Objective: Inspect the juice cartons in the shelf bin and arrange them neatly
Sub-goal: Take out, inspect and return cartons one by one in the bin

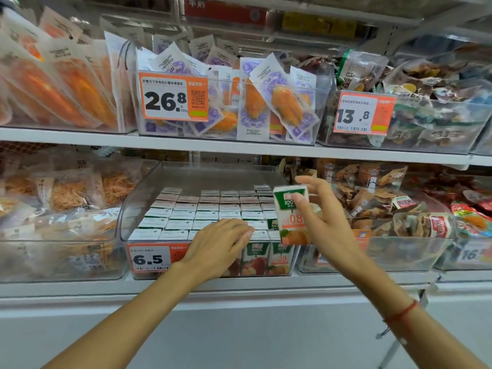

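Upright, a green-and-orange juice carton (pixel 292 213) is pinched in the right hand (pixel 323 217) just above the front right corner of a clear shelf bin (pixel 138 198) packed with rows of cartons (pixel 207 211). Left hand (pixel 221 242), fingers straight and together, rests on the front row beside an orange 6.5 price tag (pixel 151 258).
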The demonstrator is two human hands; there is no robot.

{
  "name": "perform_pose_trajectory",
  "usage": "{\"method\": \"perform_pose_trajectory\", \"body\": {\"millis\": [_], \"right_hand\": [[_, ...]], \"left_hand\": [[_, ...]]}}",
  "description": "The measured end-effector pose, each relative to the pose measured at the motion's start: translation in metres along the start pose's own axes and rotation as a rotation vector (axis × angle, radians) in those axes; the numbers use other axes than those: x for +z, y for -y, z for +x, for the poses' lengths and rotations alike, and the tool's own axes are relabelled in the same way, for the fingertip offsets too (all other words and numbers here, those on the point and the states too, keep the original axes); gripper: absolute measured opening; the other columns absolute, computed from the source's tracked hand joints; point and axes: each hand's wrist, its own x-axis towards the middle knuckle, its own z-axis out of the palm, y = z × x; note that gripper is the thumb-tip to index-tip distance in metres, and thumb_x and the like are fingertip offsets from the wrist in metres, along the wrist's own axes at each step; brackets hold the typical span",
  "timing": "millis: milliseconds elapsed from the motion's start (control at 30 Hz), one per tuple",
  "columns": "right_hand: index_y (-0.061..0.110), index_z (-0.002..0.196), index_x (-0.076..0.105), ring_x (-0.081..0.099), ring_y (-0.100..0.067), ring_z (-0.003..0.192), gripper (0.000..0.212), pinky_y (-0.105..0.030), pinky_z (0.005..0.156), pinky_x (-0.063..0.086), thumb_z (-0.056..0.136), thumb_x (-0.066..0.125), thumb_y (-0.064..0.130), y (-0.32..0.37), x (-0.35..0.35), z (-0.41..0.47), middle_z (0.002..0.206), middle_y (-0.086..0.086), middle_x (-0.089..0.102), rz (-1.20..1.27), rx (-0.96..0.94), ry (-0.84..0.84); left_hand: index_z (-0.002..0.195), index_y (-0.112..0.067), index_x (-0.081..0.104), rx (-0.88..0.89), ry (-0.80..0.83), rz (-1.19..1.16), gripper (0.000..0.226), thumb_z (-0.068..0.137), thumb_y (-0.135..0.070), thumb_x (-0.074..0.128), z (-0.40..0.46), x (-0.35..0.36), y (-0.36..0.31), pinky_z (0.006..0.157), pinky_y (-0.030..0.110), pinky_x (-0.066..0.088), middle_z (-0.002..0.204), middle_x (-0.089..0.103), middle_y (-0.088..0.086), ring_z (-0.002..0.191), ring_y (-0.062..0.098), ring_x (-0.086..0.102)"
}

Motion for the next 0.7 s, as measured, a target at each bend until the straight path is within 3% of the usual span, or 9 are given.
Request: {"method": "perform_pose_trajectory", "body": {"millis": [67, 133, 200, 267, 333, 433, 567, 700], "right_hand": [[0.027, 0.120, 0.054, 0.070, -0.010, 0.087, 0.023, -0.028, 0.058, 0.060, 0.098, 0.051, 0.021, 0.001, 0.011, -0.012, 0.097, 0.007, 0.066, 0.152, 0.090, -0.067], [0.030, 0.114, 0.059, 0.071, -0.009, 0.084, 0.020, -0.027, 0.061, 0.060, 0.096, 0.054, 0.022, -0.004, 0.018, -0.021, 0.087, 0.012, 0.071, 0.273, 0.170, -0.102], [0.032, 0.110, 0.062, 0.073, -0.009, 0.082, 0.018, -0.026, 0.059, 0.059, 0.094, 0.057, 0.024, -0.009, 0.024, -0.026, 0.084, 0.012, 0.073, 0.378, 0.270, -0.101], [0.032, 0.107, 0.064, 0.073, -0.010, 0.082, 0.017, -0.029, 0.061, 0.061, 0.093, 0.060, 0.025, -0.015, 0.032, -0.029, 0.085, 0.010, 0.074, 0.421, 0.340, -0.094], [0.029, 0.107, 0.066, 0.074, -0.014, 0.083, 0.017, -0.034, 0.065, 0.062, 0.092, 0.062, 0.025, -0.019, 0.040, -0.031, 0.091, 0.006, 0.074, 0.416, 0.370, -0.088], [0.028, 0.108, 0.066, 0.073, -0.013, 0.083, 0.017, -0.028, 0.059, 0.059, 0.092, 0.062, 0.027, -0.021, 0.050, -0.034, 0.098, 0.003, 0.073, 0.352, 0.340, -0.047], [0.031, 0.106, 0.066, 0.072, -0.005, 0.081, 0.019, -0.019, 0.058, 0.055, 0.096, 0.052, 0.039, -0.025, 0.052, -0.037, 0.090, 0.013, 0.074, 0.297, 0.333, 0.001], [0.032, 0.105, 0.063, 0.073, -0.008, 0.086, 0.027, -0.018, 0.062, 0.056, 0.101, 0.040, 0.045, -0.025, 0.048, -0.035, 0.093, 0.010, 0.076, 0.298, 0.423, 0.108]], "left_hand": [[0.127, -0.034, 0.060, -0.097, -0.035, -0.139, 0.032, 0.104, -0.038, 0.038, -0.003, -0.009, -0.012, 0.099, 0.024, 0.036, 0.132, 0.056, -0.020, 0.123, 0.001, 0.047], [0.112, -0.037, 0.065, -0.254, -0.106, -0.449, 0.025, 0.103, -0.033, 0.042, -0.010, -0.021, -0.029, 0.089, 0.024, 0.043, 0.121, 0.060, -0.022, 0.112, 0.000, 0.052], [0.098, -0.038, 0.065, -0.350, -0.097, -0.840, 0.025, 0.104, -0.033, 0.041, -0.019, -0.031, -0.045, 0.075, 0.016, 0.048, 0.110, 0.067, -0.020, 0.099, -0.005, 0.059], [0.094, -0.038, 0.063, -0.376, -0.039, -1.047, 0.024, 0.103, -0.037, 0.041, -0.031, -0.035, -0.054, 0.061, 0.010, 0.048, 0.095, 0.070, -0.022, 0.084, -0.012, 0.063], [0.106, -0.035, 0.059, -0.382, -0.026, -1.148, 0.014, 0.100, -0.037, 0.047, -0.042, -0.032, -0.057, 0.061, 0.009, 0.050, 0.100, 0.069, -0.016, 0.080, -0.010, 0.066], [0.127, -0.023, 0.057, -0.399, 0.019, -1.177, 0.031, 0.097, -0.031, 0.056, -0.052, -0.029, -0.052, 0.078, 0.019, 0.057, 0.117, 0.067, -0.006, 0.096, 0.007, 0.070], [0.108, -0.038, 0.062, -0.396, 0.016, -1.217, 0.016, 0.093, -0.030, 0.062, -0.061, -0.028, -0.041, 0.068, 0.014, 0.055, 0.106, 0.070, -0.014, 0.091, 0.000, 0.070], [0.110, -0.037, 0.065, -0.398, 0.005, -1.217, 0.020, 0.090, -0.039, 0.063, -0.064, -0.028, -0.035, 0.070, 0.012, 0.054, 0.102, 0.073, -0.022, 0.095, -0.004, 0.068]]}}
